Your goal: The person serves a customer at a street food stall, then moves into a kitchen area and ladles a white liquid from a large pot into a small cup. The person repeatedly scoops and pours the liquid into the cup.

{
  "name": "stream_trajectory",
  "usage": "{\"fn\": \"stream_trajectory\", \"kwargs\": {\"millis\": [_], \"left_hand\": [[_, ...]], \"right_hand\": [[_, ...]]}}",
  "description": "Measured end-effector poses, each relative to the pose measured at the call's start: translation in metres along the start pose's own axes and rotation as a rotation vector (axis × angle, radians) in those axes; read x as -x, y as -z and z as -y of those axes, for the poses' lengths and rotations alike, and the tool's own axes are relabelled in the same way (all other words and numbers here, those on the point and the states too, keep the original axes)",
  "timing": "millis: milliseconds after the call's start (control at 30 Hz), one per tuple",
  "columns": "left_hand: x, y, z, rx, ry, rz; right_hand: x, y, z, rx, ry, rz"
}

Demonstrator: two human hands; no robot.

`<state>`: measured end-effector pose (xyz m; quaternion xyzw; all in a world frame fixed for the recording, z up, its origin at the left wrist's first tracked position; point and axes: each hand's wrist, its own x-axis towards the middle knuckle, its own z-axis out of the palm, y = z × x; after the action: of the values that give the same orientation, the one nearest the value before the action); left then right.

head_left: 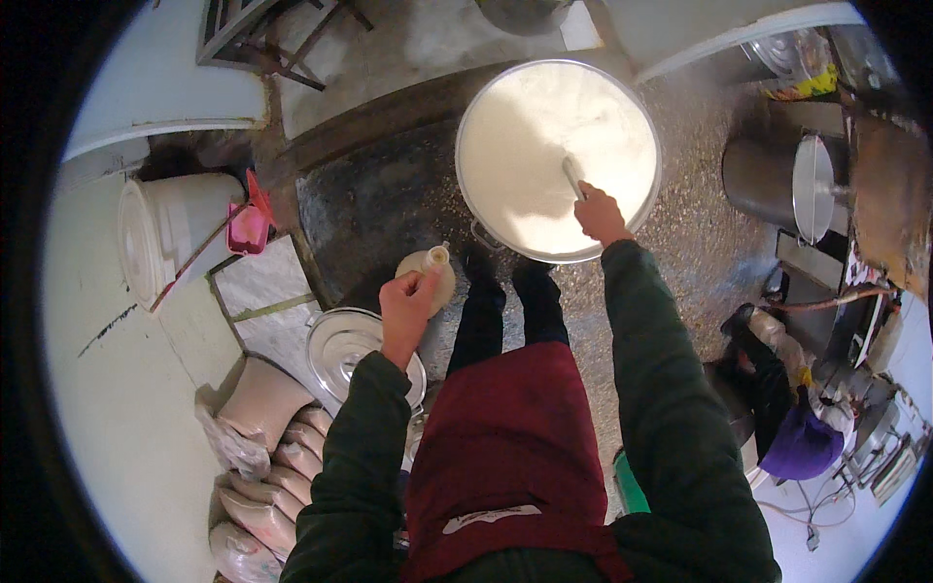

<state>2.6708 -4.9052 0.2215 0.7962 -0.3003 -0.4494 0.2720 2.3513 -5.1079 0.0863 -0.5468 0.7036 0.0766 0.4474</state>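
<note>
A large round metal pot (573, 258) stands on the floor ahead of me, nearly filled with a smooth white mass (530, 136). My right hand (601, 216) is closed around a pale-handled stirring tool (570, 171) over the pot's near right side. The tool's far end dips into the white mass and is hidden, so its kind is unclear. Left of my feet, my left hand (406, 306) grips a rounded plastic jug (442, 285) near its neck. The jug's round mouth faces up, with pale contents or a pale body showing. Just below that hand sits a round metal lid (335, 335).
Stacked filled bags (272, 408) lie by the left wall. A white bucket (155, 223) and a pink dustpan (249, 228) stand farther up. Another metal pot (768, 189) is at the right, near a purple cloth (802, 442) and cables. A metal-legged frame (292, 49) stands at the far left.
</note>
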Motion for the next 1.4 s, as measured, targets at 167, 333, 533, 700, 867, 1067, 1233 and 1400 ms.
{"fn": "stream_trajectory", "kwargs": {"millis": [167,333,533,700,867,1067,1233,1400], "left_hand": [[-0.035,-0.008,-0.017,-0.162,-0.029,0.062],[-0.092,-0.048,-0.050,-0.457,-0.091,0.225],[-0.143,-0.128,-0.085,-0.830,-0.178,0.347],[-0.169,-0.163,-0.112,-1.038,-0.257,0.426],[-0.187,-0.163,-0.142,-1.140,-0.318,0.336],[-0.189,-0.120,-0.155,-0.924,-0.425,0.242],[-0.166,-0.078,-0.125,-0.398,-0.368,0.207],[-0.124,-0.062,-0.074,-0.109,-0.163,0.194]], "right_hand": [[0.058,-0.045,-0.042,0.149,0.154,-0.078],[0.148,-0.064,-0.076,-0.066,0.126,-0.111],[0.244,-0.070,-0.110,-0.246,0.108,-0.177],[0.302,-0.066,-0.113,-0.321,0.137,-0.276],[0.333,-0.056,-0.108,-0.330,0.175,-0.358],[0.327,-0.031,-0.102,-0.250,0.169,-0.384],[0.270,-0.020,-0.084,-0.226,0.297,-0.546],[0.199,-0.012,-0.056,-0.130,0.288,-0.567]]}}
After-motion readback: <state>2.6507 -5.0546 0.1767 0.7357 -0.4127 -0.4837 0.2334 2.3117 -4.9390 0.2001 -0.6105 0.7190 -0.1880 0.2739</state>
